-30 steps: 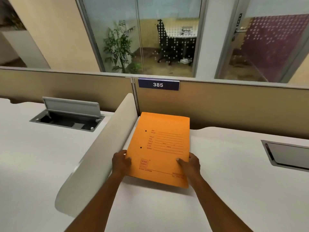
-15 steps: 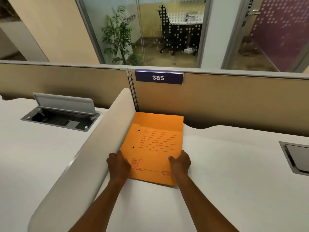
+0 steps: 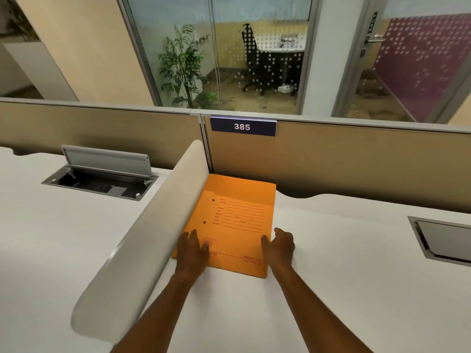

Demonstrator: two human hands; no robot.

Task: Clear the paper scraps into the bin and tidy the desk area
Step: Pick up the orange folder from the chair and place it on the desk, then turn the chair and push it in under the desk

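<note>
an orange file folder (image 3: 237, 220) lies flat on the white desk (image 3: 331, 276), tucked into the corner where the curved white divider (image 3: 153, 238) meets the tan partition (image 3: 344, 169). its long axis runs from the person toward the partition, printed lines facing up. the left hand (image 3: 191, 250) rests on its near left corner, fingers straight and together. the right hand (image 3: 280, 247) touches the near right edge, fingers relaxed; whether it pinches the edge is unclear.

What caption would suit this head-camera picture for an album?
Both hands, left hand and right hand, settle an orange folder into the desk corner beside the white divider.
</note>
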